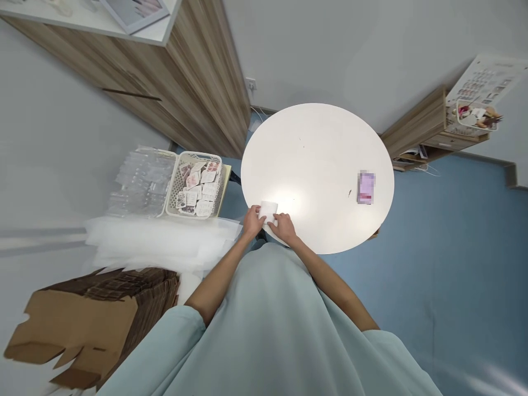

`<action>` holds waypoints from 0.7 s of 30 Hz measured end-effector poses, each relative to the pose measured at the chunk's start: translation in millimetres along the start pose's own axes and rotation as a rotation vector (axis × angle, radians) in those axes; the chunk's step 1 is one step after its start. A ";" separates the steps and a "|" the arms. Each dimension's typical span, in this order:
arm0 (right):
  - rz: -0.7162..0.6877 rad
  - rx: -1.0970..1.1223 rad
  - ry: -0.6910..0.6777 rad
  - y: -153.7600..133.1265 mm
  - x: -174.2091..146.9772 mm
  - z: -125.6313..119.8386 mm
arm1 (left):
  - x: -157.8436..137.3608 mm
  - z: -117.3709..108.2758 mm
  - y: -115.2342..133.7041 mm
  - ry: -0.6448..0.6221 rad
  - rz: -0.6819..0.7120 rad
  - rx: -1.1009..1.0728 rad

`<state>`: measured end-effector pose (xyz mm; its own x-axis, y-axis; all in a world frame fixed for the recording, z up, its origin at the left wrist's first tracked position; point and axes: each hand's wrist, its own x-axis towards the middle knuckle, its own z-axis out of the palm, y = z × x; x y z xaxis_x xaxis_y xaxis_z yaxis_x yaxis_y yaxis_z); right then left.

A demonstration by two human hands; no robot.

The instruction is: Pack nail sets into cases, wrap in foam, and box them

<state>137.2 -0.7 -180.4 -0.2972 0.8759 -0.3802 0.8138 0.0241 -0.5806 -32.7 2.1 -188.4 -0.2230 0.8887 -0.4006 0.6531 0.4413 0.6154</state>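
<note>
A small white, flat, roughly square packet (269,209) is at the near left edge of the round white table (317,143); its exact kind is too small to make out. My left hand (253,221) grips its left side, with thumb and fingers closed on it. From the right, my right hand (284,226) pinches its lower right corner. Both forearms reach forward over the table's near edge.
A purple pixelated item (366,187) lies on the table's right side. To the left stand a white basket (168,203) of small printed cards, clear plastic packaging (142,181), white foam sheets (160,242) and folded cardboard boxes (82,324). A wooden cabinet (206,66) rises behind.
</note>
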 end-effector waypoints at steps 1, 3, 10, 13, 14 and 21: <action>-0.018 -0.013 -0.012 -4.8 2.8 2.5 | 1.2 -3.8 -3.2 0.012 -0.010 0.007; -0.047 -0.023 -0.028 -9.1 5.1 5.4 | 2.6 -8.1 -5.6 0.026 -0.033 0.027; -0.095 0.013 -0.059 3.5 0.9 9.7 | -0.1 -4.7 0.9 0.067 -0.059 0.073; -0.103 0.011 -0.051 5.2 4.4 12.0 | -0.8 -3.2 1.7 0.070 -0.074 0.070; -0.103 0.006 -0.052 4.8 5.8 12.4 | -0.8 -2.5 1.8 0.076 -0.074 0.074; -0.059 -0.018 -0.062 -1.1 -7.1 13.2 | -1.9 3.2 7.7 0.115 -0.076 0.081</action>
<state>131.7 -13.3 -186.5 -0.3745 0.8411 -0.3902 0.8030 0.0838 -0.5901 -24.9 3.5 -185.1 -0.3524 0.8637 -0.3602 0.6867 0.5002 0.5275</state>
